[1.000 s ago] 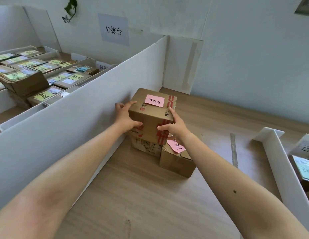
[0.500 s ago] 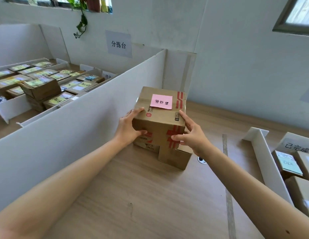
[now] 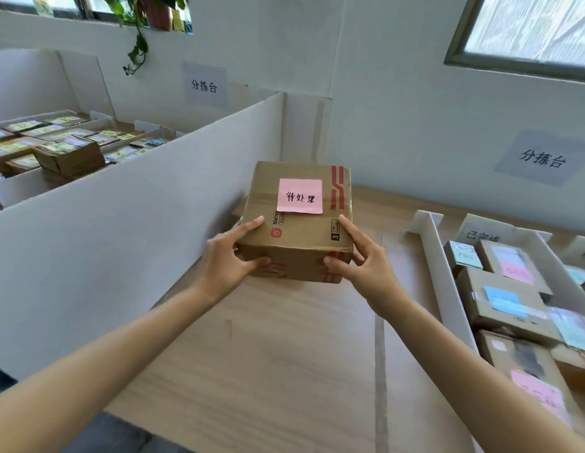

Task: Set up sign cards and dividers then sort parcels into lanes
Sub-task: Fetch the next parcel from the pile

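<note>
A brown cardboard parcel (image 3: pixel 301 237) with red tape and a pink sticky note (image 3: pixel 300 196) on top is held above the wooden table (image 3: pixel 268 354). My left hand (image 3: pixel 230 256) grips its near left corner, thumb on the front face. My right hand (image 3: pixel 359 259) grips its near right corner. A tall white divider (image 3: pixel 121 230) runs along the left of this lane. A low white divider (image 3: pixel 438 273) bounds the lane on the right. The parcels that stood under the held one are hidden behind it.
Right of the low divider, several parcels (image 3: pixel 503 299) with blue and pink notes lie behind a sign card (image 3: pixel 484 235). Beyond the tall divider, many labelled parcels (image 3: pixel 69 155) fill other lanes. Paper signs (image 3: pixel 204 86) hang on the wall. A plant (image 3: pixel 141 24) hangs at the window.
Both hands have lifted the parcel off the two boxes below it and brought it up and toward me. The view has swung right, showing more of the right lane.
</note>
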The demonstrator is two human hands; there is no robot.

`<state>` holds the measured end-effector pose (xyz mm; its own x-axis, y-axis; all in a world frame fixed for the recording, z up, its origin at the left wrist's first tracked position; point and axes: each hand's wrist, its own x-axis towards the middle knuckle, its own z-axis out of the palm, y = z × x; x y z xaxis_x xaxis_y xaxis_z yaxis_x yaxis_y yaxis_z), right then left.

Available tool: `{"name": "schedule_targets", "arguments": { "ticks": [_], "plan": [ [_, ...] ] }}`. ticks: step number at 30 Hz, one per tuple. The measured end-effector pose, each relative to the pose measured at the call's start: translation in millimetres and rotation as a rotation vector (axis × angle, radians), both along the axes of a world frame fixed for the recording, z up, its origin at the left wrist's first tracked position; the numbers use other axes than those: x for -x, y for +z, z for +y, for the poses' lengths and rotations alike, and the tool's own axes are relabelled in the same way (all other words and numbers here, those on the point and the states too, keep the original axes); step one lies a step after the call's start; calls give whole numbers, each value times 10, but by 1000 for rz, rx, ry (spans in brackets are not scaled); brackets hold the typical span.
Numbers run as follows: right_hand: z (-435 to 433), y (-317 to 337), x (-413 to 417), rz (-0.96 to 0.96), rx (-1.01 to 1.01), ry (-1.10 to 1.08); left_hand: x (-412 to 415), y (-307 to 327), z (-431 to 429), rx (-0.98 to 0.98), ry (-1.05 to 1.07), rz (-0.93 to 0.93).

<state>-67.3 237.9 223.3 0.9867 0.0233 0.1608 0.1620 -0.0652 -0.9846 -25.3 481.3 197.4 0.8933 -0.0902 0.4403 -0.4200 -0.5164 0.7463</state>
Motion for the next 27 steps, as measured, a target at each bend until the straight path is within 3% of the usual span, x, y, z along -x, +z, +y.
{"name": "schedule_targets", "arguments": {
  "ticks": [8,27],
  "plan": [
    [-589,-48,1031,38,25,-151,661,-143,-621,-13,-121,-39],
    [-2073,146,2733,41,96,-493,1780,218,-2349,16,-559,-74]
  ]
}}
